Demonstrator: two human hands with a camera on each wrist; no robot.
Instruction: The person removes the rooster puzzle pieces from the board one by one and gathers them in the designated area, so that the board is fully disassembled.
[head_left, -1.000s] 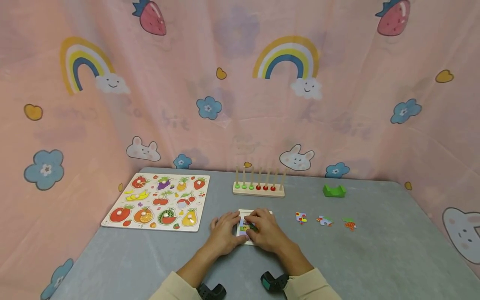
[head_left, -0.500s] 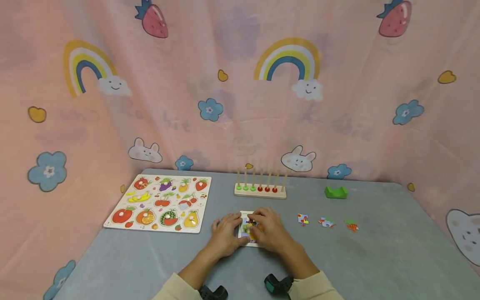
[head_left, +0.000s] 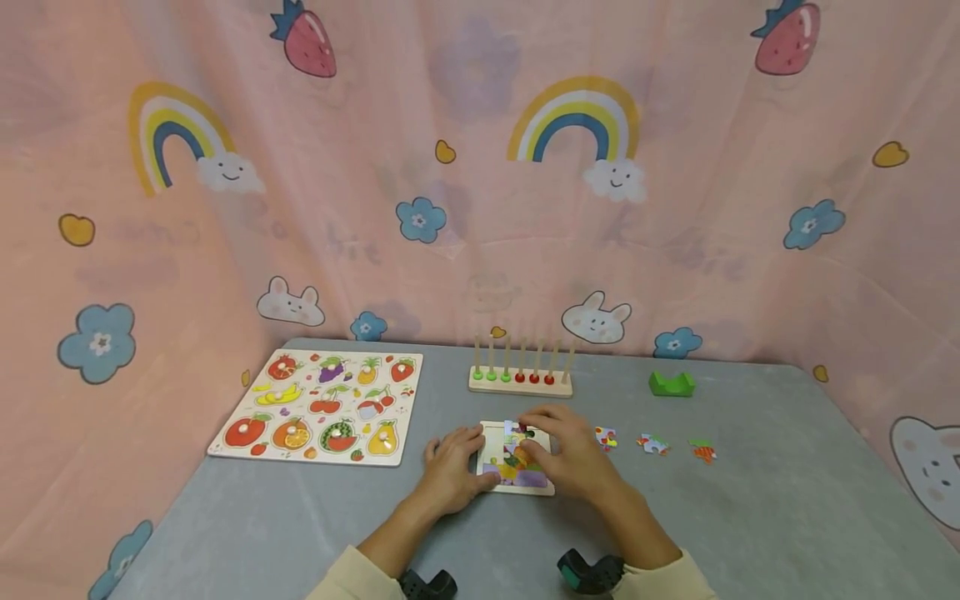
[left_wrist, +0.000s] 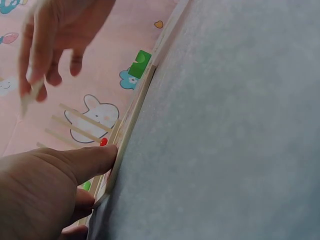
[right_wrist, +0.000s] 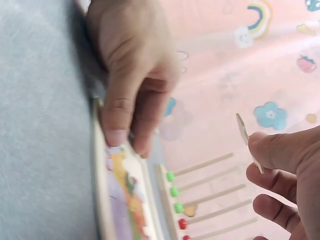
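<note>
My left hand (head_left: 452, 468) grips the left side of a small wooden puzzle tray (head_left: 517, 490), thumb at the near edge and fingers at the far side. Colourful jigsaw pieces (right_wrist: 120, 200) lie in the tray, while bare wood shows at its upper left in the head view. Raised over the tray's right side, my right hand (head_left: 577, 450) pinches a thin jigsaw piece (right_wrist: 241, 126) between thumb and fingertips. Both wrist views show that piece edge-on, so its printed face is mostly hidden there.
Three loose jigsaw pieces lie right of the tray, the nearest (head_left: 606, 439) partly behind my right hand. A bead-and-peg counter (head_left: 520, 383) stands behind the tray. A fruit knob-puzzle board (head_left: 318, 404) lies at left, a green block (head_left: 672, 384) at back right.
My right hand has lifted from the tray and shifted right, now with a jigsaw piece pinched in it. More of the tray shows. My left hand stays in place.
</note>
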